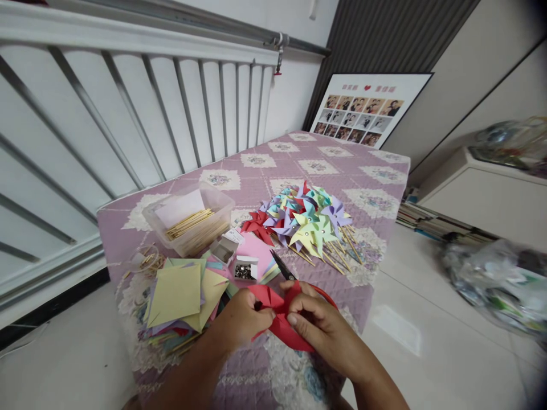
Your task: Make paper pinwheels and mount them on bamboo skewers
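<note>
A sheet of red paper (292,335), cut and partly folded, is held between my two hands above the table's near edge. My left hand (245,319) pinches its left side, and my right hand (318,319) grips a raised flap on the right. Just beyond the paper lie scissors (282,266) with dark blades and a red handle partly hidden by my right hand. A small white box of metal fasteners (245,270) stands past my left hand. Left of that hand is a stack of coloured paper squares (177,293), yellow on top.
Finished paper pinwheels (305,219) on sticks lie heaped at mid-table. A clear plastic box (222,208) holds wooden sticks (190,224). Another small open box (223,249) sits beside it. A white radiator (192,108) runs along the left; plastic bags (491,279) rest on the floor at right.
</note>
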`<state>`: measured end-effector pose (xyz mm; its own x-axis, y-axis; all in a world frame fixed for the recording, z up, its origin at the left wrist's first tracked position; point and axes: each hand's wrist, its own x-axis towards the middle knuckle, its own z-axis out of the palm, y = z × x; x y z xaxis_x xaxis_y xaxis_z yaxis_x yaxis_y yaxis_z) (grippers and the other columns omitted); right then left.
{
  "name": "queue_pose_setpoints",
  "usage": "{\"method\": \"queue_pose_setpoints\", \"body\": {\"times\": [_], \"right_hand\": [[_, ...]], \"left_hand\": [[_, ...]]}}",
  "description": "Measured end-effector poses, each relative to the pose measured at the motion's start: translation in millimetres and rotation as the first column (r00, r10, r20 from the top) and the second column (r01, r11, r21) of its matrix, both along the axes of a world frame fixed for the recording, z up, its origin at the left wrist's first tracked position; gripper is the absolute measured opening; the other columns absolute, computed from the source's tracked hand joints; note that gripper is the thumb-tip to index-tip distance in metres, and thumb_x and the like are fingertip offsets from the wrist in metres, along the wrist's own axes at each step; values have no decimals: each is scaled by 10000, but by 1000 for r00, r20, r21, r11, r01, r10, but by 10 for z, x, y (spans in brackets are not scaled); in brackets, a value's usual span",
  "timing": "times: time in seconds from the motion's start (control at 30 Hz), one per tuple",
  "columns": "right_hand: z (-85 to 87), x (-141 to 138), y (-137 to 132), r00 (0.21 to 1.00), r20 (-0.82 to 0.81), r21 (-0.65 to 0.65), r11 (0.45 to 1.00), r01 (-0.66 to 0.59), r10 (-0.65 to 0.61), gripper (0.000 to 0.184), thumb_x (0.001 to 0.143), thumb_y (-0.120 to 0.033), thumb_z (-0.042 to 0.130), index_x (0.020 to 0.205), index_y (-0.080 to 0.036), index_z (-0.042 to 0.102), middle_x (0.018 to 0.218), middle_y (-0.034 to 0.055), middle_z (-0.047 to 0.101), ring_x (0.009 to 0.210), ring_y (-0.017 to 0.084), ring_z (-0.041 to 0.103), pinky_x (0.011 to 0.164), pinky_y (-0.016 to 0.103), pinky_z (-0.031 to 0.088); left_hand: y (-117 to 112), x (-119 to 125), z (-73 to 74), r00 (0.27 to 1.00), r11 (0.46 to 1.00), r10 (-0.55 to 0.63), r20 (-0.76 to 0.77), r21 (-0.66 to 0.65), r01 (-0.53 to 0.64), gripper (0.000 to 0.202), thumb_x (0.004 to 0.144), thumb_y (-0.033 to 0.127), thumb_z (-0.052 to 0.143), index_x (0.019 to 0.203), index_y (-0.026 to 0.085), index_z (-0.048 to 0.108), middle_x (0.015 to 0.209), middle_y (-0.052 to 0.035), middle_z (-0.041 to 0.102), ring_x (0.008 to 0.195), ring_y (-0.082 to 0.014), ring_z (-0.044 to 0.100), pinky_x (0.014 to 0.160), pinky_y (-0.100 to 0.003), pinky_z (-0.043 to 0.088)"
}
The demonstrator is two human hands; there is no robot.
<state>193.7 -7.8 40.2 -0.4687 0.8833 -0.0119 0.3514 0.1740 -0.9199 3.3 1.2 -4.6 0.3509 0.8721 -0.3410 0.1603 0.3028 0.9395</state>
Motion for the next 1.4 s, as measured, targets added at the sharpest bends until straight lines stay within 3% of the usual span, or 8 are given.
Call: {"method": "queue_pose_setpoints", "body": {"times": [0.23,0.5,0.83,0.97,1.07,1.17,1.27,1.4], "right_hand": [[-10,-34,8,996,92,28,1000,-4,2,170,910,-307,557,761,-228,582,1216,84,577,1278,251,453,969,395,412],[-70,-86,17,988,144,97,994,50,-63,170,876,-252,580,710,-219,558,1090,87,614,1223,259,503,917,391,433],[-103,-127,39,982,154,131,987,89,-109,145,839,-215,586,696,-214,564,981,73,612,1027,239,584,844,380,460],[-112,-133,37,973,156,102,983,155,-170,143,813,-226,613,679,-220,564,880,50,604,1057,257,573,869,390,451],[-145,-140,34,960,133,72,969,238,-246,82,781,-230,643,780,-227,561,916,37,623,985,241,598,846,379,462],[-185,-160,27,948,26,-38,947,318,-317,455,744,-215,670,1167,-235,506,1075,57,652,964,224,630,859,382,481],[-211,-186,19,941,-123,-155,943,294,-314,821,770,-235,663,1468,-235,230,1167,87,675,983,218,660,915,403,479],[-232,-194,15,936,-157,-205,938,281,-315,868,785,-257,663,1511,-236,189,1221,93,678,1058,230,649,960,419,472]], "left_hand": [[-6,6,7,998,999,-30,-55,25,32,104,716,198,534,669,170,623,605,24,537,511,-97,406,517,-237,313],[-3,10,5,992,999,-36,-118,-6,36,88,704,198,544,622,176,570,549,49,445,474,-86,336,476,-242,236],[-20,14,44,994,1000,-24,-106,-4,24,135,727,240,552,726,150,653,536,56,437,456,-81,308,455,-232,224],[-14,18,36,995,1000,-20,-102,5,21,164,727,238,548,767,151,681,557,50,465,472,-85,329,462,-227,250],[-9,19,17,996,1000,-12,-89,9,13,187,738,249,547,800,155,697,568,44,481,480,-90,335,470,-229,261],[-6,15,7,994,1000,3,-108,-2,-4,189,742,271,560,784,152,700,548,46,467,466,-86,310,462,-230,245],[-4,10,10,997,1000,15,-79,7,-14,195,733,281,588,809,153,714,547,39,498,487,-96,349,490,-226,286],[-3,4,20,999,1000,8,-41,-29,-9,252,737,287,597,906,156,730,572,29,549,508,-107,394,524,-229,327]]}}
